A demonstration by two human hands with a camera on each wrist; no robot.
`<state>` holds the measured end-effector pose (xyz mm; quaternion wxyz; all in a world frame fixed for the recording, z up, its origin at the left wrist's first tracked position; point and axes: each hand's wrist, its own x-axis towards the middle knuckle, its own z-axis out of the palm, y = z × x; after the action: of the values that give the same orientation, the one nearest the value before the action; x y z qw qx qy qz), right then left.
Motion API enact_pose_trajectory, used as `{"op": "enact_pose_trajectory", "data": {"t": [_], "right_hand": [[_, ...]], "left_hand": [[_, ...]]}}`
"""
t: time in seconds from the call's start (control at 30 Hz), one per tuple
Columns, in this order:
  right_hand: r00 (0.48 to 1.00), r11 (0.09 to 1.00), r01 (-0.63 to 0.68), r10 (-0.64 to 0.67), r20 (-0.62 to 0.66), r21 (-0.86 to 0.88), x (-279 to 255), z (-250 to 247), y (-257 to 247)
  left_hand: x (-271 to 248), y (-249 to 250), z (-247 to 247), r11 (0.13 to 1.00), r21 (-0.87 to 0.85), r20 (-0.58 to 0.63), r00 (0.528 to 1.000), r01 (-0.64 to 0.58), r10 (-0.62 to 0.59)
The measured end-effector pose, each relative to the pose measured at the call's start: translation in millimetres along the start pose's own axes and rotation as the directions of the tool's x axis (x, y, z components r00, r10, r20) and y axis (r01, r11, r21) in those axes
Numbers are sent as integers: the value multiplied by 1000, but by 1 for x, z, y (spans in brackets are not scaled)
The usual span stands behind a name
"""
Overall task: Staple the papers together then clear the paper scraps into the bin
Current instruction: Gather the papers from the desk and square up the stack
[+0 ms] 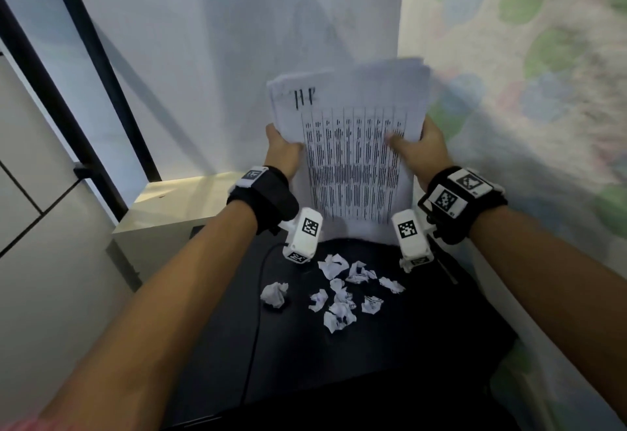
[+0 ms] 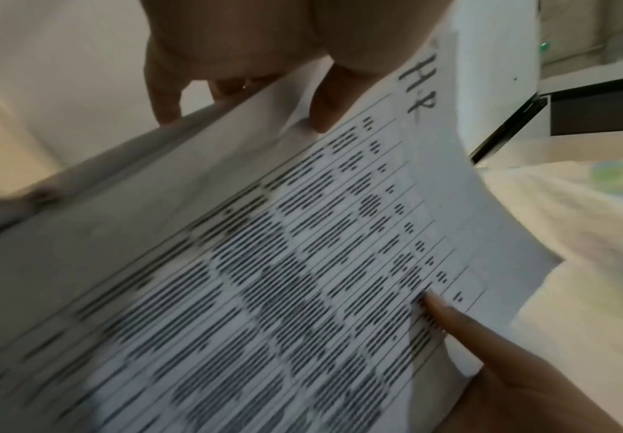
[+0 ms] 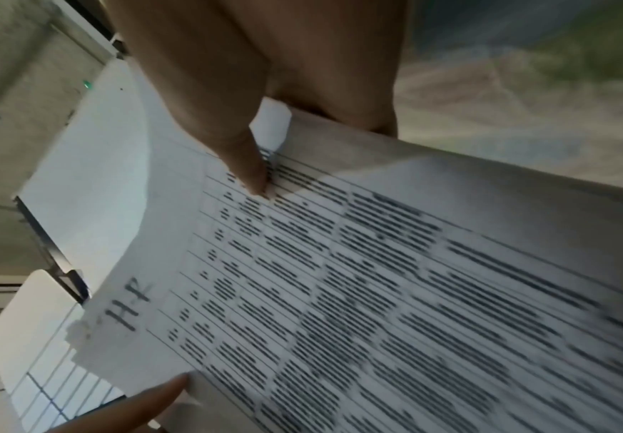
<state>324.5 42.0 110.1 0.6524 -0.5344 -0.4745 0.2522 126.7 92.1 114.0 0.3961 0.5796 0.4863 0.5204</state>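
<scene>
A stack of printed papers (image 1: 349, 145) with a dense table and a handwritten mark near the top stands upright above the black table (image 1: 424, 328). My left hand (image 1: 281, 148) grips the stack's left edge, thumb on the front. My right hand (image 1: 419, 152) grips the right edge, its thumb pressed on the print. In the left wrist view the papers (image 2: 265, 263) fill the picture, with the left hand (image 2: 250, 67) at the top. The right wrist view shows my right hand (image 3: 265, 117) on the papers (image 3: 339, 278). Several crumpled paper scraps (image 1: 339, 294) lie on the table below. No stapler or bin shows.
A dark cable (image 1: 258, 294) runs across the table's left part. A beige box-like unit (image 1: 169, 213) stands left of the table. A white wall (image 1: 203, 57) is behind, and a patterned curtain (image 1: 526, 74) hangs on the right.
</scene>
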Motion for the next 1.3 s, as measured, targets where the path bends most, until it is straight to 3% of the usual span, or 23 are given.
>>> {"op": "enact_pose_trajectory", "data": {"t": [0.2, 0.37, 0.43, 0.5, 0.6, 0.77, 1.1, 1.2, 1.3], "right_hand": [[991, 991, -132, 132, -2, -38, 0, 0, 20], [986, 986, -165, 165, 13, -38, 3, -5, 34], [980, 978, -197, 199, 25, -73, 2, -3, 38], [975, 973, -223, 224, 0, -66, 3, -3, 42], [975, 976, -217, 216, -52, -27, 6, -7, 42], [985, 986, -166, 166, -42, -7, 7, -6, 21], [991, 994, -110, 112, -78, 22, 9, 0, 3], [990, 993, -118, 119, -76, 19, 11, -1, 3], [992, 993, -119, 118, -40, -3, 7, 1, 1]], "left_hand": [[-5, -20, 9, 994, 28, 72, 992, 101, -103], [-11, -30, 8, 981, -85, 137, 977, 176, -163], [-18, -32, 11, 989, 35, 194, 969, 146, -150], [-16, -35, 12, 988, 97, 163, 978, 117, -132], [-8, -28, 9, 997, 9, 90, 993, 75, -75], [3, -10, 8, 998, -62, 105, 994, -8, 14], [7, 2, 10, 996, 29, 16, 996, -89, 88], [7, 6, 11, 990, -5, -62, 988, -140, 139], [6, 7, 11, 989, -37, -50, 989, -143, 141]]}}
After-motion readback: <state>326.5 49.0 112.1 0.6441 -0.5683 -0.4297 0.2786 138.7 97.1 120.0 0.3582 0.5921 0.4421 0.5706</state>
